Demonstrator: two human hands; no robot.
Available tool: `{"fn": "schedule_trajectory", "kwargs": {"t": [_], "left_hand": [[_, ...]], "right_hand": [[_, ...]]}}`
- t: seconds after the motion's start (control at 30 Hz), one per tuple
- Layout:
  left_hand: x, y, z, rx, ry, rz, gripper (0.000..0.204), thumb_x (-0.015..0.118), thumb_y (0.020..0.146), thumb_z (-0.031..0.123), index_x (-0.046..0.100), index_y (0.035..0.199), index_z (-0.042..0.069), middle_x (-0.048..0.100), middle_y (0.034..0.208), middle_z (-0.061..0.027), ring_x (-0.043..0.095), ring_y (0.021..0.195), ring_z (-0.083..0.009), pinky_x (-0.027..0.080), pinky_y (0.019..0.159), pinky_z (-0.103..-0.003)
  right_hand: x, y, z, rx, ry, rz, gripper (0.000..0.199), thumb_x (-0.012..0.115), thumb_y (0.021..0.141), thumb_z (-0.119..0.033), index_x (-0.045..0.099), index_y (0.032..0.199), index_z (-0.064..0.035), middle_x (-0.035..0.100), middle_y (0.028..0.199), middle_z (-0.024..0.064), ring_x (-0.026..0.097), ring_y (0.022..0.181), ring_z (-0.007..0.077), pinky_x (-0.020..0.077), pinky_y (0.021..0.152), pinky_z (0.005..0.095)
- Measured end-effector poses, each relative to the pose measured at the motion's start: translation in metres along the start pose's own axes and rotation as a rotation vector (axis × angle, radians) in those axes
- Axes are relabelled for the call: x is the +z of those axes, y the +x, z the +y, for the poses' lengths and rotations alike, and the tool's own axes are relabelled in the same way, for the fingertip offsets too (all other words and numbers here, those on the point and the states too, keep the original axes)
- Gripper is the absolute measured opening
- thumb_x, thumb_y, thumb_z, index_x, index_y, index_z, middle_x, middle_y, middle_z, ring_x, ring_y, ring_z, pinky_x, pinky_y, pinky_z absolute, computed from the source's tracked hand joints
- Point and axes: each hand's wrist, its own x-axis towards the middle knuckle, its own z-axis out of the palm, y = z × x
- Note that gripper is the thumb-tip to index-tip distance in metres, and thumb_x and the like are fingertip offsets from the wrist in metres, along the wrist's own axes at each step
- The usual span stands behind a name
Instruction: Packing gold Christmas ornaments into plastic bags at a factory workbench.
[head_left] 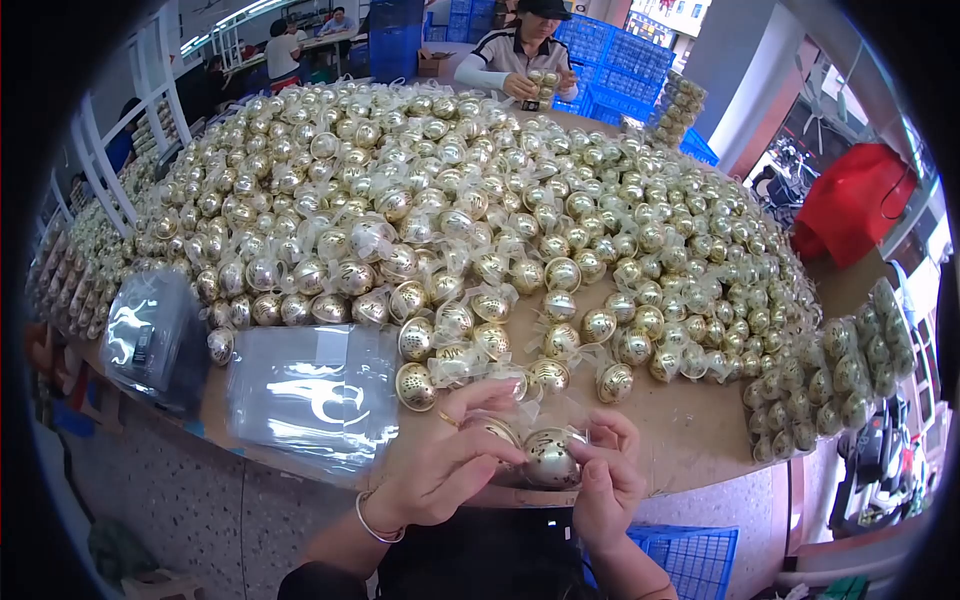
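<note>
At the near edge of the table, my left hand (448, 468) is closed round a shiny gold ball ornament (496, 430), partly hidden by its fingers. Right beside it, my right hand (606, 478) grips a second gold ball ornament (552, 458) with a dark cut-out pattern, thumb and fingers on its right side. The two balls sit side by side, and my left fingertips come up close to the second one. Pale sheer ribbon (560, 412) rises from the balls between my hands. A bracelet circles my left wrist.
A large heap of similar ribboned balls (400, 190) covers the table. Stacks of clear plastic sleeves (312, 390) lie at the left. Packed balls (830, 385) stand at the right edge. A co-worker (525, 60) handles balls across the table. A blue crate (690, 560) is below.
</note>
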Motion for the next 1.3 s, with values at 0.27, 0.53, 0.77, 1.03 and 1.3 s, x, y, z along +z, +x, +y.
{"fn": "schedule_trajectory", "kwargs": {"t": [0.27, 0.53, 0.77, 1.03, 1.3], "left_hand": [[0.021, -0.009, 0.004, 0.088, 0.294, 0.207, 0.052, 0.043, 0.080, -0.007, 0.033, 0.131, -0.008, 0.048, 0.125, -0.0256, 0.051, 0.114, -0.0290, 0.040, 0.098, -0.035], [0.015, -0.004, 0.008, 0.032, 0.175, 0.212, 0.030, 0.061, 0.078, -0.001, 0.053, 0.106, 0.000, 0.055, 0.115, -0.0192, 0.061, 0.093, -0.0262, 0.050, 0.083, -0.035], [0.017, -0.002, 0.004, 0.110, 0.160, 0.189, 0.031, 0.063, 0.078, -0.001, 0.053, 0.107, 0.002, 0.059, 0.114, -0.0183, 0.060, 0.102, -0.0309, 0.049, 0.085, -0.036], [0.016, -0.009, -0.001, 0.107, 0.114, 0.176, 0.030, 0.059, 0.082, -0.002, 0.049, 0.110, 0.000, 0.057, 0.117, -0.0201, 0.060, 0.105, -0.0284, 0.049, 0.086, -0.034], [0.015, 0.001, 0.020, -0.135, -0.033, 0.166, 0.027, 0.059, 0.076, 0.000, 0.049, 0.101, 0.001, 0.057, 0.103, -0.0142, 0.058, 0.093, -0.0276, 0.047, 0.080, -0.035]], "right_hand": [[0.014, 0.017, -0.029, 0.279, 0.247, 0.119, 0.026, 0.065, 0.085, -0.011, 0.063, 0.107, 0.0012, 0.047, 0.115, 0.0116, 0.049, 0.103, 0.0191, 0.0394, 0.091, 0.0334], [-0.005, 0.046, -0.056, -0.099, -0.592, -0.442, 0.030, 0.083, 0.064, -0.019, 0.073, 0.091, -0.0100, 0.058, 0.099, 0.0073, 0.057, 0.089, 0.0204, 0.0477, 0.076, 0.0328], [0.010, 0.058, -0.055, -0.098, -0.553, -0.483, 0.013, 0.075, 0.076, -0.009, 0.066, 0.084, -0.0036, 0.060, 0.093, 0.0078, 0.056, 0.079, 0.0172, 0.0462, 0.064, 0.0291], [0.014, 0.052, -0.050, -0.024, -0.497, -0.461, 0.009, 0.063, 0.087, -0.009, 0.061, 0.087, -0.0004, 0.061, 0.095, 0.0112, 0.055, 0.082, 0.0160, 0.0449, 0.069, 0.0271], [0.005, 0.041, -0.052, 0.004, -0.419, -0.347, 0.014, 0.074, 0.075, -0.003, 0.070, 0.088, -0.0022, 0.065, 0.103, 0.0123, 0.061, 0.090, 0.0173, 0.0491, 0.067, 0.0254]]}}
